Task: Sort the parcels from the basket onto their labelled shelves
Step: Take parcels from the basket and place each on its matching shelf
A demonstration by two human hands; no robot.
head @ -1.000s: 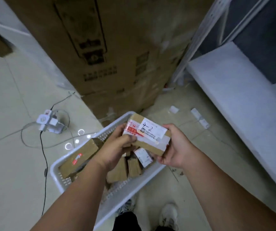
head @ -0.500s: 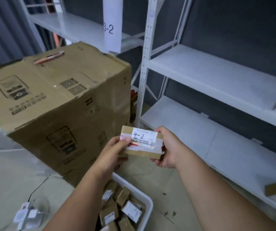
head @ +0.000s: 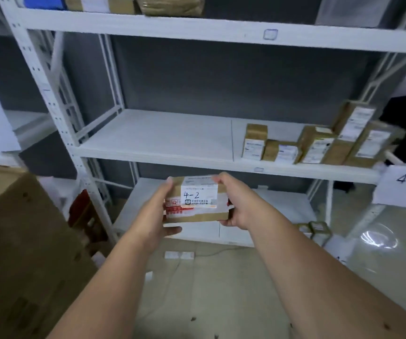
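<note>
Holding the parcel (head: 197,199) at centre frame, the left hand (head: 159,216) and right hand (head: 239,204) each keep a closed grip on one end, its handwritten "4-2" facing up. It hangs just below the middle shelf (head: 157,140), whose sign (head: 403,187) at right also reads 4-2 — so that is likely its place. To do this well, lift it clear of the front lip, set it flat on the bare stretch left of the stacked parcels (head: 319,143), and avoid nudging them.
</note>
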